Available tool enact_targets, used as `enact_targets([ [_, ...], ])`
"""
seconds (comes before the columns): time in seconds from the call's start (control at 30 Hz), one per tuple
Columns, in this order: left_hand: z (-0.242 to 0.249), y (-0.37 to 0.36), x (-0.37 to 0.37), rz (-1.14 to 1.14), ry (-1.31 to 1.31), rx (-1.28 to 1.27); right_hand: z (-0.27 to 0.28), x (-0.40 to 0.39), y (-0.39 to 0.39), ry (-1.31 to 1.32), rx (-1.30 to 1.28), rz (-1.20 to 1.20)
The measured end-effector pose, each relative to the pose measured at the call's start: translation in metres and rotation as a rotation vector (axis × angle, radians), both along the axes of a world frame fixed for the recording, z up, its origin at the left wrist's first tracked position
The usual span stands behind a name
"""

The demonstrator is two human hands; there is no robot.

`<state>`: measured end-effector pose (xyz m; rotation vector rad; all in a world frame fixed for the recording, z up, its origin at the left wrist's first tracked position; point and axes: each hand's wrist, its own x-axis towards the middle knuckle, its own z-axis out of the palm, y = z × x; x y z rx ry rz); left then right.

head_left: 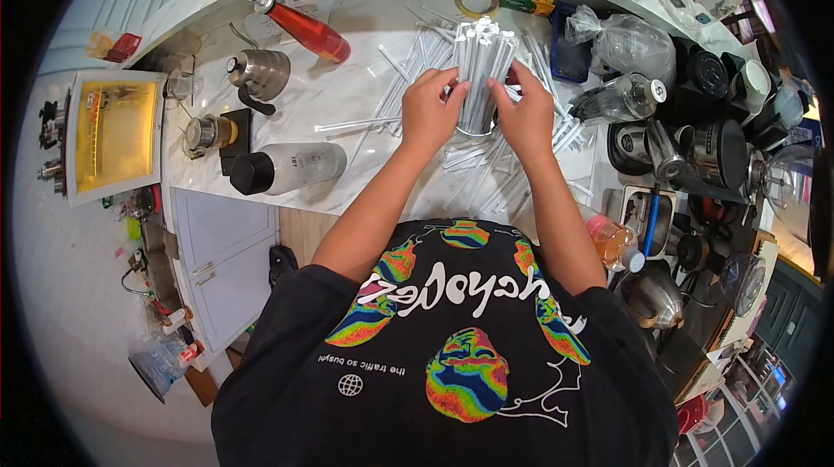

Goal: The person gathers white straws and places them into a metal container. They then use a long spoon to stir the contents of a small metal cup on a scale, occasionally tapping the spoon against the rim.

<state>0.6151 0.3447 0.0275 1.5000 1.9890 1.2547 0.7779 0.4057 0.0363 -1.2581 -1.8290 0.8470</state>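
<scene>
Both my hands are round an upright bundle of white paper-wrapped straws (485, 54), which stands in a container whose rim shows at the bottom. My left hand (432, 111) presses on the bundle's left side, fingers curved round it. On the right side my right hand (524, 111) holds it the same way, thumb against the straws. Many loose wrapped straws (499, 178) lie spread on the marble counter (365, 67) around and beneath the bundle. A few of them point out to the left, near my left wrist.
On the left are a red bottle (306, 30), a steel kettle (261, 74) and a clear bottle with black cap (300, 169). A tape roll (477, 2) lies behind the straws. At right are a glass bottle (621, 99), a pink bottle (611, 239) and crowded coffee equipment (721, 154).
</scene>
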Motion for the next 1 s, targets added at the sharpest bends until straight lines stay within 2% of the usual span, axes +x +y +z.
enact_targets([
  [0.27, -0.008, 0.005, -0.001, -0.019, -0.053, -0.034, -0.007, 0.003, 0.002, -0.062, -0.037, 0.004],
  [0.37, -0.012, 0.001, -0.003, -0.033, 0.130, -0.035, -0.008, 0.003, -0.002, -0.056, -0.010, 0.008],
  [0.47, -0.016, 0.000, -0.002, -0.022, 0.204, -0.008, -0.014, 0.005, 0.000, -0.085, -0.001, 0.023],
  [0.63, -0.014, -0.007, -0.001, 0.001, 0.160, -0.034, -0.015, 0.008, -0.004, -0.086, 0.018, -0.015],
  [0.77, -0.005, -0.038, -0.003, 0.040, 0.009, -0.077, -0.006, 0.018, -0.026, -0.009, 0.073, -0.044],
  [0.87, -0.014, -0.080, -0.004, 0.076, -0.019, -0.054, -0.003, 0.025, -0.046, 0.048, 0.100, -0.039],
  [0.9, -0.021, -0.096, -0.005, 0.085, 0.044, -0.062, -0.003, 0.028, -0.055, 0.060, 0.111, -0.039],
  [1.0, -0.022, -0.142, -0.001, 0.080, -0.039, -0.119, 0.003, 0.030, -0.082, 0.069, 0.136, 0.011],
])
